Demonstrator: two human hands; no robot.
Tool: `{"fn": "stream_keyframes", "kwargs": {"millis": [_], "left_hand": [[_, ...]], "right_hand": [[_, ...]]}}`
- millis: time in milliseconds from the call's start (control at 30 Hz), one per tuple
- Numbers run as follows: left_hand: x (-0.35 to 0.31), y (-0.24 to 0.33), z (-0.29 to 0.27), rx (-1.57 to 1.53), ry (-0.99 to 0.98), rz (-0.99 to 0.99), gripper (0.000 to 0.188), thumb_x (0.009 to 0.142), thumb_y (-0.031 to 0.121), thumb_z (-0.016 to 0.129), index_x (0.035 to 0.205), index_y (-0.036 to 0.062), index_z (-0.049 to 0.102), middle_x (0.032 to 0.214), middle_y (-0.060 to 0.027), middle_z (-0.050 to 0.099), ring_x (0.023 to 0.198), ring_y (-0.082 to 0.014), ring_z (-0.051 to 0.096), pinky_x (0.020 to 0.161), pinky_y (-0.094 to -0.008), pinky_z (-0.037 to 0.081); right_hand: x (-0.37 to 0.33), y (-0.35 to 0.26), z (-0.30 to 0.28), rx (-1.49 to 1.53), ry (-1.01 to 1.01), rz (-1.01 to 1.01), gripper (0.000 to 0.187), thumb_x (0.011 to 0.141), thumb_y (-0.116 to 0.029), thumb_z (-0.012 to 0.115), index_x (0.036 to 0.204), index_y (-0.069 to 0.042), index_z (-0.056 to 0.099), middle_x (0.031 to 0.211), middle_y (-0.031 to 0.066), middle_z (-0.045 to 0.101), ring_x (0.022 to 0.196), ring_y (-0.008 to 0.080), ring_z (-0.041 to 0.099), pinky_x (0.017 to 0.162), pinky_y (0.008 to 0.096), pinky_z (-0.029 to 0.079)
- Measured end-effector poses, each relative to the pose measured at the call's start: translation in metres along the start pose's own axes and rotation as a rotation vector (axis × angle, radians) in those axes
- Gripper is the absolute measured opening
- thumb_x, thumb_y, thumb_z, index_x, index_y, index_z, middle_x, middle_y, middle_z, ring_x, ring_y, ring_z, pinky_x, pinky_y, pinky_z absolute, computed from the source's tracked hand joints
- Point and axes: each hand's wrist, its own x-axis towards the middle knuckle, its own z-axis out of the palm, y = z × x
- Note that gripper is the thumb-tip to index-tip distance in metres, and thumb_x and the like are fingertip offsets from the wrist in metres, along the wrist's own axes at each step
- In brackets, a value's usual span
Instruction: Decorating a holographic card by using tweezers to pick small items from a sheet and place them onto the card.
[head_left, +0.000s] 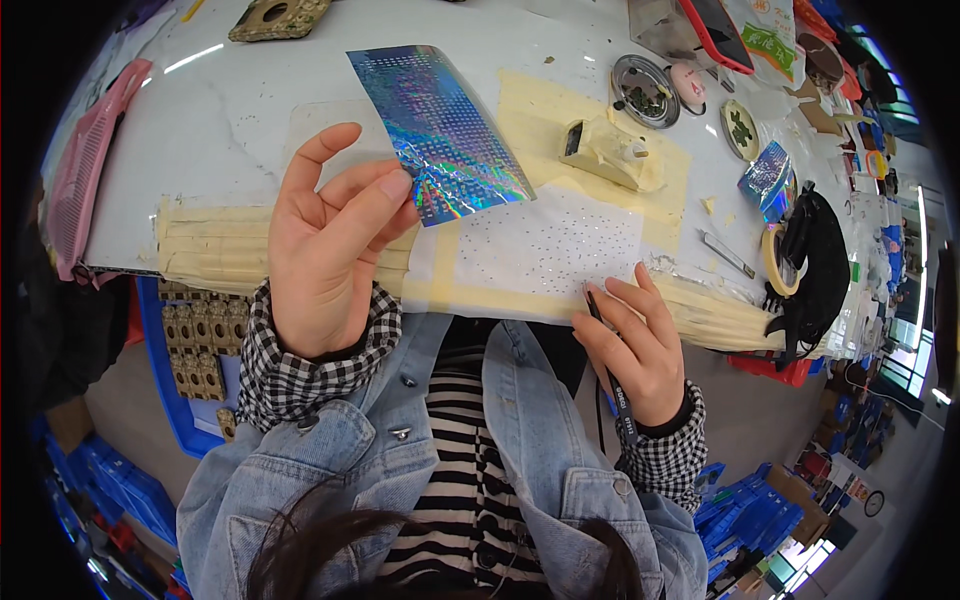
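My left hand pinches the lower left corner of a shiny blue holographic sheet between thumb and fingers. The sheet is raised and tilted above the table, patterned with rows of small marks. My right hand is closed around slim black tweezers, their tip down at the edge of a white sheet. Many tiny specks are scattered over that white sheet, which is taped down near the table's front edge. Whether a speck is between the tweezers' tips is too small to tell.
Behind the specks stands a tape-wrapped block. Farther back are a round dish and a red-edged phone. A utility blade, tape roll and black pouch lie right. A pink basket stands left; a blue tray sits below.
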Motion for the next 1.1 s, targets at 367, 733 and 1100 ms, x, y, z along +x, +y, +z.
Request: {"fn": "stream_keyframes", "kwargs": {"millis": [367, 733, 1100], "left_hand": [[0.0, 0.0, -0.002, 0.009, 0.003, 0.012, 0.051, 0.086, -0.002, 0.063, 0.13, 0.0027, 0.037, 0.101, -0.0091, 0.066, 0.091, -0.0138, 0.064, 0.08, -0.0271, 0.054], [-0.001, 0.001, -0.002, -0.025, 0.005, -0.014, 0.05, 0.086, -0.002, 0.064, 0.128, 0.0038, 0.038, 0.098, -0.0096, 0.067, 0.088, -0.0146, 0.065, 0.078, -0.0281, 0.055], [-0.009, 0.012, 0.0, -0.135, -0.075, -0.162, 0.049, 0.086, -0.002, 0.065, 0.126, 0.0049, 0.037, 0.097, -0.0112, 0.067, 0.089, -0.0166, 0.066, 0.08, -0.0287, 0.055]], "right_hand": [[0.009, 0.0, -0.011, 0.107, -0.056, 0.068, 0.024, 0.069, -0.009, 0.076, 0.089, -0.005, 0.063, 0.105, 0.0132, 0.065, 0.107, 0.0309, 0.058, 0.102, 0.0536, 0.042], [0.013, -0.002, -0.022, 0.189, 0.175, 0.092, 0.023, 0.08, -0.023, 0.072, 0.092, -0.004, 0.065, 0.098, 0.0136, 0.068, 0.093, 0.0328, 0.063, 0.095, 0.0495, 0.048], [0.092, -0.035, 0.009, 0.089, 0.348, 0.144, 0.043, 0.074, -0.014, 0.078, 0.112, -0.001, 0.065, 0.104, 0.0198, 0.068, 0.072, 0.0264, 0.068, 0.058, 0.0312, 0.054]]}}
